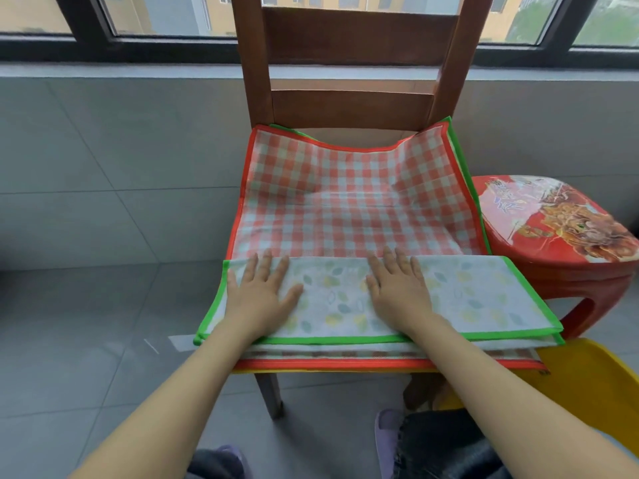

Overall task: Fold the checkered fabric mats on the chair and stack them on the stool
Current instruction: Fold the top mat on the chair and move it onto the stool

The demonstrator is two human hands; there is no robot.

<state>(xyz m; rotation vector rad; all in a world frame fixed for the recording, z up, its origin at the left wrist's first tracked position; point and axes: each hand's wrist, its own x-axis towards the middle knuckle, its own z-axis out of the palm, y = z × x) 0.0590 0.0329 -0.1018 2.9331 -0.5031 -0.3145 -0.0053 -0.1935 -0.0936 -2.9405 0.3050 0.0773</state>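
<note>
Folding stage, seen from above the chair (349,32): my left hand (260,296) and my right hand (397,288) both lie flat with fingers straight, gripping nothing, pressing on the green-edged leaf-print mat (460,299), which is folded into a long band along the front edge of the seat. Beneath it the red checkered mat (345,195) lies spread over the seat, its far edge riding up against the backrest and its red binding showing at the front edge under the folded band. A second green binding shows along the right edge of the seat, so I judge a further mat lies underneath, though how many I cannot tell. The red stool (553,229) stands just beside the chair on the right, with no mat on it. Risks, as I judge them: the band overhangs the front edge, so lifting both palms together could let it spring open or slide to the floor; dragging it sideways could pull the checkered mat askew.
</note>
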